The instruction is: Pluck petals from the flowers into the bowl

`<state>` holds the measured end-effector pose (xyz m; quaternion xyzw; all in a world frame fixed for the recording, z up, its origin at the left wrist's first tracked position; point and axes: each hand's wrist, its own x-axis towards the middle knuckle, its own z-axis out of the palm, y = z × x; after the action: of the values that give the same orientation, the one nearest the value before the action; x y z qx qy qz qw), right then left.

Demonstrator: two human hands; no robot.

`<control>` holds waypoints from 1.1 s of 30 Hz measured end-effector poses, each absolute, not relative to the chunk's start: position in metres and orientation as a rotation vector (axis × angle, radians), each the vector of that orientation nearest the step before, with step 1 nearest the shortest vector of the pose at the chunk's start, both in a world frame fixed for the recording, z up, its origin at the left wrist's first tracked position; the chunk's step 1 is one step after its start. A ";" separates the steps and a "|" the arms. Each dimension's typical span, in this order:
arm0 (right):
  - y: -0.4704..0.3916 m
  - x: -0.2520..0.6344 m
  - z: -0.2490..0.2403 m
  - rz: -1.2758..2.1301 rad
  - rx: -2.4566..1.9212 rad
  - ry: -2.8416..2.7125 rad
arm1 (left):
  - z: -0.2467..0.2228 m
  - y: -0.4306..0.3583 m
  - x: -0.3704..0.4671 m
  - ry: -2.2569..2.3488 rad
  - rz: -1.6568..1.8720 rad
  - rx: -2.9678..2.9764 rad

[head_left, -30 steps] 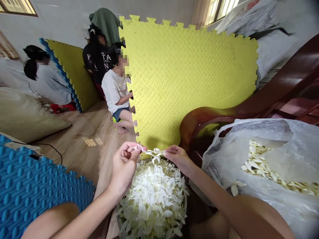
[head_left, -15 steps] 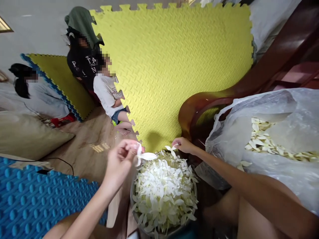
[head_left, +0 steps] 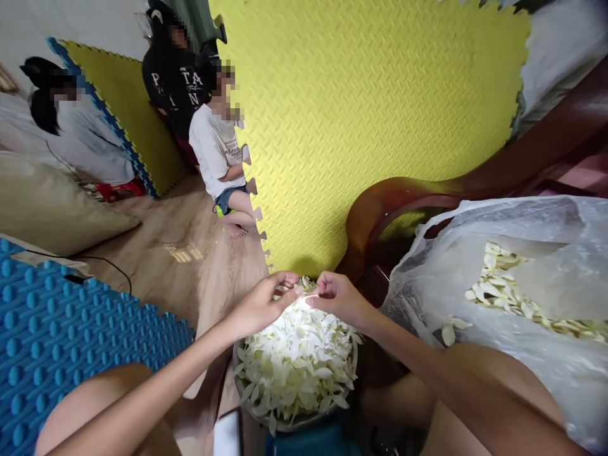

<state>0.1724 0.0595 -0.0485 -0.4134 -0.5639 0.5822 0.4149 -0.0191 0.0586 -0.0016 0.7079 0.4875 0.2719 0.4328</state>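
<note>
Right hand is pinching a white flower by thumb and fingertips, just above the flower pile in the bowl; left hand is hovering beside it, fingers bent, can't tell whether it's gripping. For clean handling, fingertips should probably be pressing lightly so petals aren't bruising, and working right over the bowl so loose bits are landing on the pile.
</note>
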 end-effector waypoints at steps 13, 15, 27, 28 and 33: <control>0.049 0.168 -0.017 1.511 -1.045 -1.251 | 0.002 0.041 0.004 1.116 0.733 1.931; 0.047 0.166 -0.011 1.498 -1.044 -1.242 | 0.004 0.040 0.005 1.150 0.731 1.933; 0.047 0.166 -0.010 1.474 -1.082 -1.226 | 0.010 0.042 0.002 0.983 0.811 1.489; 0.046 0.166 -0.010 1.499 -1.085 -1.200 | 0.010 0.042 0.002 0.988 0.832 1.466; 0.046 0.171 -0.013 1.605 -1.051 -1.209 | 0.009 0.041 -0.007 1.125 0.953 1.428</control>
<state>0.1710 0.0457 -0.0125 -0.4198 -0.4832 0.6412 0.4232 -0.0071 0.0412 0.0087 0.5952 0.4688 0.3972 0.5179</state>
